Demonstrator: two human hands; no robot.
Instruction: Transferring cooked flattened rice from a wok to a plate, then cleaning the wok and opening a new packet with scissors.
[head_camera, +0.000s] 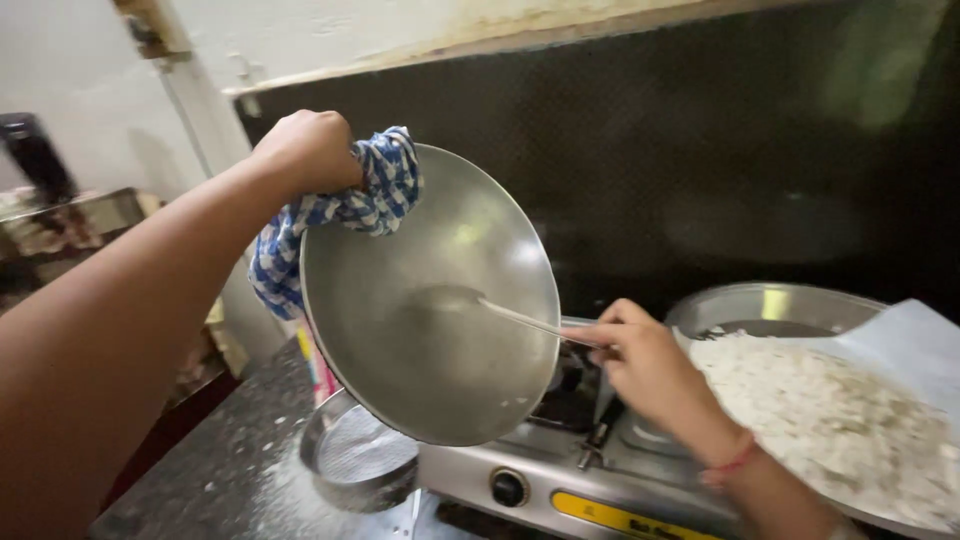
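Blue-and-white checked cloth (330, 215) bunched under the left hand (308, 150), fingers clamped through the cloth onto the top rim of a steel wok-shaped pan (400, 340). Pan held up in the air and tipped steeply, its inside facing the camera, lower edge hanging over the left end of the stove (530, 480). Cloth tail drapes down the pan's left side.

Right hand (645, 365) closed on the handle of a metal spoon (520, 320), fingers pinched together round it. Spoon runs left from the hand, its bowl pressed flat against the pan's inner wall near the centre. A thin pale film on the pan's inside; cannot tell what it is. Red thread band (735, 463) on the right wrist.

Below the pan, near left: a round steel sieve (360, 460) with mesh bottom sitting on the dark speckled worktop (215, 470), white powder scattered around it. The stove is steel, with a black knob (508, 487) and a yellow strip on the front, burner partly seen behind the right hand.

Right of the stove: wide steel plate (770, 300) heaped with white flaky stuff (830, 420), a sheet of pale paper (910, 345) lying over its far right part. Dark tiled wall (700, 150) behind. Far left, blurred shelf clutter, a dark bottle (35, 155).
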